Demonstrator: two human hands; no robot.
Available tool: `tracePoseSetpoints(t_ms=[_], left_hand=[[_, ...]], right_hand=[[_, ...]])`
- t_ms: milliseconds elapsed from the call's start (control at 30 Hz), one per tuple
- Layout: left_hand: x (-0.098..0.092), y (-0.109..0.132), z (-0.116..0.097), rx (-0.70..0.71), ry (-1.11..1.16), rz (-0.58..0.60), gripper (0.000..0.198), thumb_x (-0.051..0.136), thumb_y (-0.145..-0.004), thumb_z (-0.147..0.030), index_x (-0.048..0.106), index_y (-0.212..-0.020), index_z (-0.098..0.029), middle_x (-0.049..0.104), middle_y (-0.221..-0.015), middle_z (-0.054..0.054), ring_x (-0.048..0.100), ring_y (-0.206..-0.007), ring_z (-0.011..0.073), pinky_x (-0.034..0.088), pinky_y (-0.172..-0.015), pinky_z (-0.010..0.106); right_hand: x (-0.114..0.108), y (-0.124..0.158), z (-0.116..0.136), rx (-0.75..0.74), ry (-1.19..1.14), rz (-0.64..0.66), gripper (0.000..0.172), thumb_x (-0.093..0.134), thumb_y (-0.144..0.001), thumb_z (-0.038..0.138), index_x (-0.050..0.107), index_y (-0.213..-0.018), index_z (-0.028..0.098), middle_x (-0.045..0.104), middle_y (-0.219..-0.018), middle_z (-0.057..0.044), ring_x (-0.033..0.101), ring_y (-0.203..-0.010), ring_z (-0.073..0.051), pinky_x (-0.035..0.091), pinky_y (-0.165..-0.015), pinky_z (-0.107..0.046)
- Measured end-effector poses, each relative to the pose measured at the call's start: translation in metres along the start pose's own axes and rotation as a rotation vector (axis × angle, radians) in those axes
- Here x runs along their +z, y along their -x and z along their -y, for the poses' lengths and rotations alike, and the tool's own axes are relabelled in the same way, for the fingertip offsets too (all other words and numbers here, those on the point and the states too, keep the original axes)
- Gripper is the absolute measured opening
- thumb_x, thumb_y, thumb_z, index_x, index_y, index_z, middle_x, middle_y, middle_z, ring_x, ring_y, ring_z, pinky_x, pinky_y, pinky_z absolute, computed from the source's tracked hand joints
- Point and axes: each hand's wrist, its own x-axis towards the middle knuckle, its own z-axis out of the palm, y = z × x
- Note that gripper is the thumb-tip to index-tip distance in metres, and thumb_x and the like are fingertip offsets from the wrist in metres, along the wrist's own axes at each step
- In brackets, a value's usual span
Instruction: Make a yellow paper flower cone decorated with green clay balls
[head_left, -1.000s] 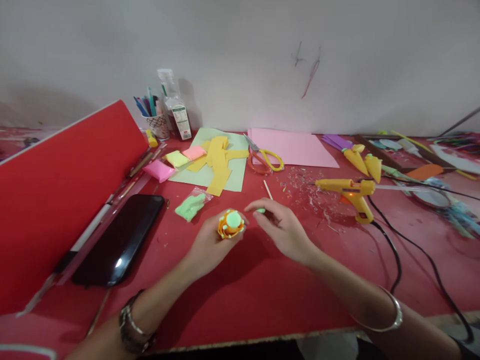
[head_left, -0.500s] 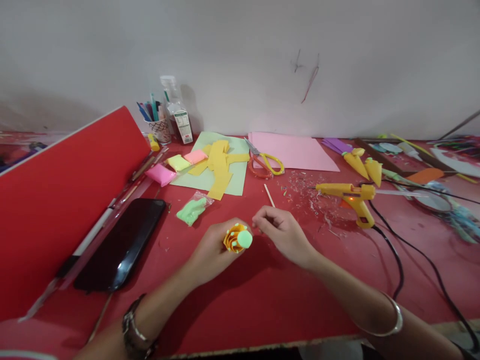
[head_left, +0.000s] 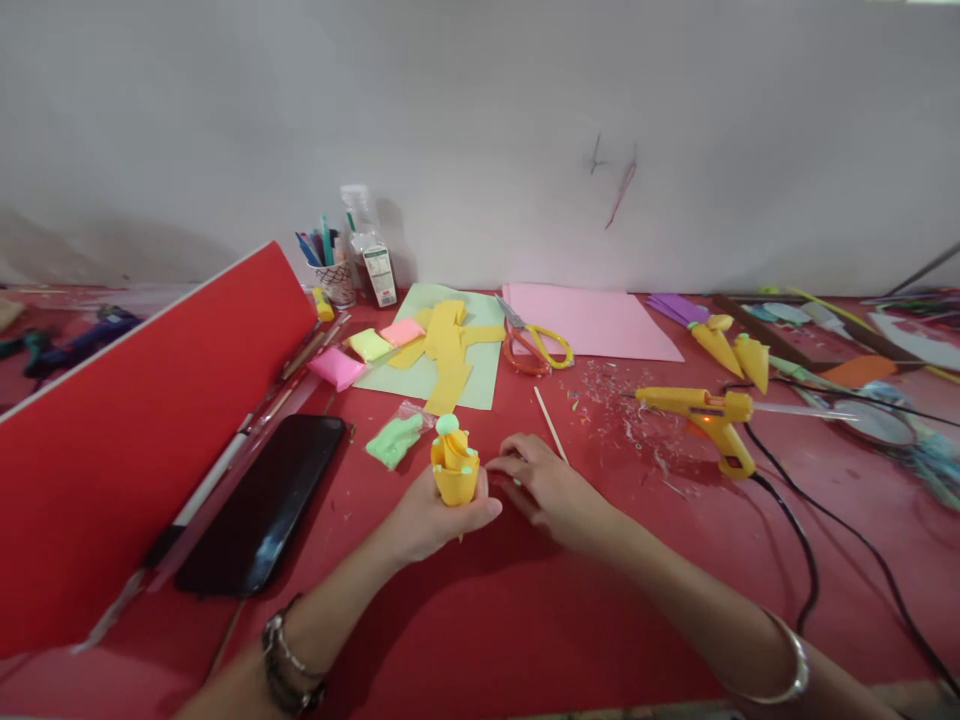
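Note:
My left hand (head_left: 431,525) is closed around a rolled yellow paper flower (head_left: 455,485) and holds it upright above the red table. Small mint-green clay dots sit along its petal edges, and a round mint-green ball tops it. Just to the right, my right hand (head_left: 551,490) is closed with its fingers bent together. A tiny mint-green speck shows at its fingers; whether it is held there is unclear. Beyond that hand lies a thin pale stick (head_left: 550,420). A small bag of mint-green clay (head_left: 395,440) rests behind my left hand.
A yellow glue gun (head_left: 701,408) with a lit orange light and trailing cord lies right. Scissors (head_left: 536,345), yellow paper strips (head_left: 448,345) and pink sheets (head_left: 592,320) are at the back. A black phone (head_left: 262,505) and a red board (head_left: 165,430) are left.
My left hand has tipped the flower from facing me to more upright, shifting it slightly left. My right hand has moved a little lower and left, its fingers differently bent.

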Motion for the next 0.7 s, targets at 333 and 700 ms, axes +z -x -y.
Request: tracePoseSetpoints(t_ms=[333, 700], left_hand=[[0.002, -0.003, -0.003, -0.050, 0.016, -0.121, 0.028, 0.057, -0.061, -0.036, 0.036, -0.059, -0.018, 0.034, -0.054, -0.008, 0.031, -0.047, 0.0053, 0.027, -0.046, 0.018], [0.003, -0.004, 0.003, -0.025, -0.349, -0.300, 0.037, 0.058, -0.060, -0.036, 0.030, -0.045, -0.018, 0.026, -0.045, -0.008, 0.025, -0.045, 0.0065, 0.021, -0.044, 0.020]], right_hand=[[-0.006, -0.003, 0.003, 0.045, -0.109, -0.120, 0.026, 0.043, -0.075, 0.006, 0.054, -0.096, 0.014, 0.052, -0.094, -0.008, 0.050, -0.089, -0.018, 0.043, -0.081, -0.034], [-0.014, -0.001, 0.014, 0.041, -0.262, 0.028, 0.036, 0.050, -0.075, 0.022, 0.048, -0.110, 0.014, 0.049, -0.108, -0.011, 0.044, -0.103, -0.022, 0.036, -0.091, -0.040]])
